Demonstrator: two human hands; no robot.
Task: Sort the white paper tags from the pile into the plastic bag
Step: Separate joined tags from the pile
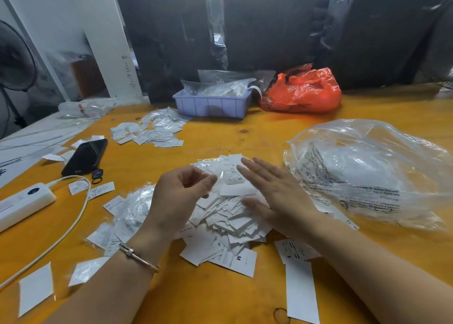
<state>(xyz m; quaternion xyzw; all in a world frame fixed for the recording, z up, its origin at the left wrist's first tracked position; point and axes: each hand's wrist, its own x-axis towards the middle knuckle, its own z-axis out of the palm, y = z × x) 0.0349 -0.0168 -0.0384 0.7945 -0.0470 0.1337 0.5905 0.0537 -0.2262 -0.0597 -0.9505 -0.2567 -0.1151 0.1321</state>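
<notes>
Sorting tags: pile [228, 215] centre, plastic bag [367, 174] at 3 o'clock.
Left hand [181, 193] pinches a clear sleeve [215, 176]; right hand [277, 188] flat, fingers straight. Tags light, slippery; pinch at edges.

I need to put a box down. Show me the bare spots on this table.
Bare wood lies between the purple tray, the tag pile and the clear plastic bag; more near the front edge between the forearms. It is crowded left, around the phone and power strip.

My orange wooden surface [245, 137] runs back to dark plastic-wrapped bundles [264, 26], a white pillar [98, 29] and a fan [14, 58] on my left.
</notes>
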